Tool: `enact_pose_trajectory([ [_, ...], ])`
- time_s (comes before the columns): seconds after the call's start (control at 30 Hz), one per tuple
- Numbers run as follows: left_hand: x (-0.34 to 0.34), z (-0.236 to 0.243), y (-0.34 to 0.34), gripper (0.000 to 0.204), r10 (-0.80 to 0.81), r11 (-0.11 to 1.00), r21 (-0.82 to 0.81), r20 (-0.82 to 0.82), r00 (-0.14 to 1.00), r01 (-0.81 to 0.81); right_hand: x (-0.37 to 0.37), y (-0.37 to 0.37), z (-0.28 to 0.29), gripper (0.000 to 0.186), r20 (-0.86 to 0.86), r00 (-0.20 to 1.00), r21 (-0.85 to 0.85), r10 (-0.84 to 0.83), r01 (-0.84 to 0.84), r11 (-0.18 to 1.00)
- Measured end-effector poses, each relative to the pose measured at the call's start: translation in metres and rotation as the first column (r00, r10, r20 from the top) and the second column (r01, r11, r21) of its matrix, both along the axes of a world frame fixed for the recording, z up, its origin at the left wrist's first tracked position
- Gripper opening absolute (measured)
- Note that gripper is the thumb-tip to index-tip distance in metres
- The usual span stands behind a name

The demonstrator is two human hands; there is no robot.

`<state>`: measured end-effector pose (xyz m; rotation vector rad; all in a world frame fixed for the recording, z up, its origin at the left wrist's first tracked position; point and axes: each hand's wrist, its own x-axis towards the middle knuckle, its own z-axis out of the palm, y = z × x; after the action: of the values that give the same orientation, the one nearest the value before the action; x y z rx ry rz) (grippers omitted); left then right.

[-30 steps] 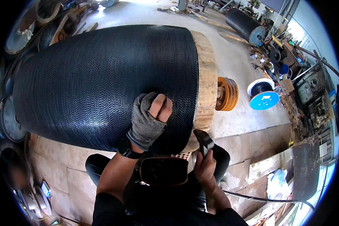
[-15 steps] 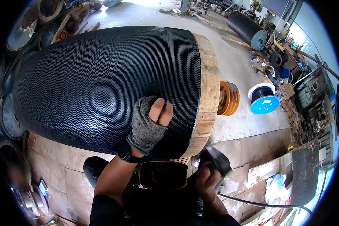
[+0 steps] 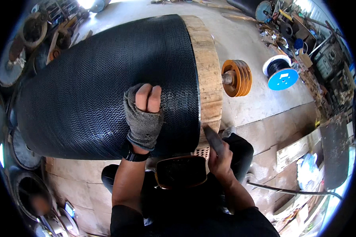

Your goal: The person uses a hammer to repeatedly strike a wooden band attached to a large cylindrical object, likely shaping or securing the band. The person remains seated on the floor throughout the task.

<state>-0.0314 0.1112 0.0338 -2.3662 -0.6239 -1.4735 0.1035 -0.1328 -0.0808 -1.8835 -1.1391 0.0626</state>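
A large black drum (image 3: 95, 87), its surface finely ribbed in close rings, lies across in front of me. A pale wooden ring (image 3: 209, 75) forms its right end. My left hand (image 3: 144, 116), in a grey fingerless glove, rests on the drum near that end with its fingers curled closed; whatever they may hold is hidden. In my right hand (image 3: 221, 160) is a dark, flat, elongated tool (image 3: 213, 140), its kind unclear. The tool's upper end overlaps the lower part of the wooden ring; contact cannot be made out.
An orange grooved pulley (image 3: 241, 79) sits on a shaft beyond the wooden ring. Farther right stands a blue-and-white spool (image 3: 283, 81) of black cable. Round metal parts (image 3: 25, 148) line the left side. A metal bar (image 3: 292, 191) extends at the lower right.
My right hand has raised the dark tool from below the drum's right end up to the wooden ring. My left hand stays closed on the drum. The whole view has shifted.
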Motion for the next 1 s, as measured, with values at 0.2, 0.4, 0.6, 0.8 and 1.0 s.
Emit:
enact_pose_trajectory([
  [0.2,0.011,0.014,0.009,0.024,0.046,0.998,0.037,0.011,0.999,-0.047,-0.025,-0.013,-0.016,0.02,-0.145,0.986,0.035,-0.084,0.09,0.995],
  [0.4,0.011,-0.014,-0.06,0.018,-0.276,0.952,-0.133,0.021,0.961,0.276,-0.026,-0.031,0.001,0.02,-0.196,0.977,0.044,-0.085,0.095,0.995],
  [0.6,0.021,-0.06,-0.111,0.037,-0.326,0.869,-0.368,0.075,0.942,0.331,-0.021,-0.035,0.007,0.023,-0.3,0.954,0.009,-0.026,0.03,1.0],
  [0.8,0.021,-0.041,-0.106,0.046,-0.339,0.864,-0.399,-0.01,0.941,0.307,-0.018,-0.027,0.013,0.02,-0.231,0.972,0.083,-0.035,0.056,0.995],
  [1.0,0.024,-0.035,-0.103,0.046,-0.336,0.828,-0.473,0.012,0.942,0.301,-0.019,-0.024,0.015,0.021,-0.239,0.971,0.106,0.002,0.024,0.994],
])
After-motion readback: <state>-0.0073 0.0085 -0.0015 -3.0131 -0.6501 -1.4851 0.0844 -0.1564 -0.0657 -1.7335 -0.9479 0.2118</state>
